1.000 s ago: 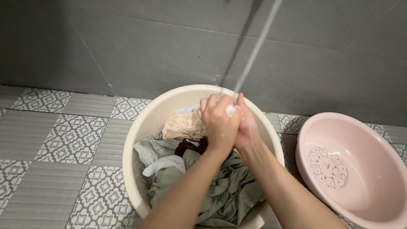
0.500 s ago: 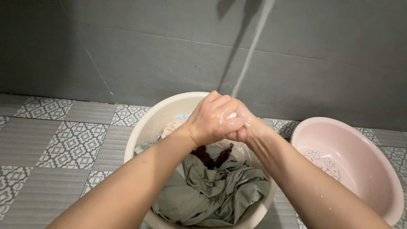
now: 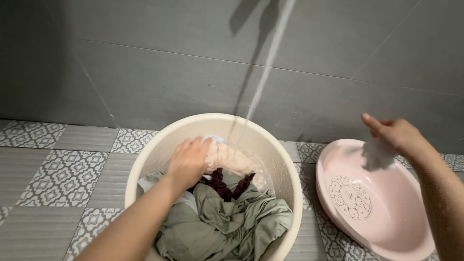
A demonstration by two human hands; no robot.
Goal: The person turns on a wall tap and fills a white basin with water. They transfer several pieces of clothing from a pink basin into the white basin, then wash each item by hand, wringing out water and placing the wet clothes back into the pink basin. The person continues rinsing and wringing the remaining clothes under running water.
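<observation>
Head cam: hands have split apart since before, left hand (image 3: 187, 162) now gripping peach cloth (image 3: 231, 159) in cream basin (image 3: 145, 164), right hand (image 3: 396, 135) pinching a blurry, maybe white, cloth (image 3: 378, 154) over pink basin (image 3: 411, 232).

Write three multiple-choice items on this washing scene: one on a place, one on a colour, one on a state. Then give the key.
1. Where is the small white cloth?
A. in the right hand, over the pink basin
B. on the floor tiles
C. under the green garment

2. What colour is the cloth under the left hand?
A. black
B. peach
C. bright yellow

3. What is the water stream doing?
A. stopped
B. running into the pink basin
C. running into the cream basin

Key: A, the right hand holds it above the pink basin; B, the peach cloth lies by that hand; C, the stream falls into the cream basin.
</observation>
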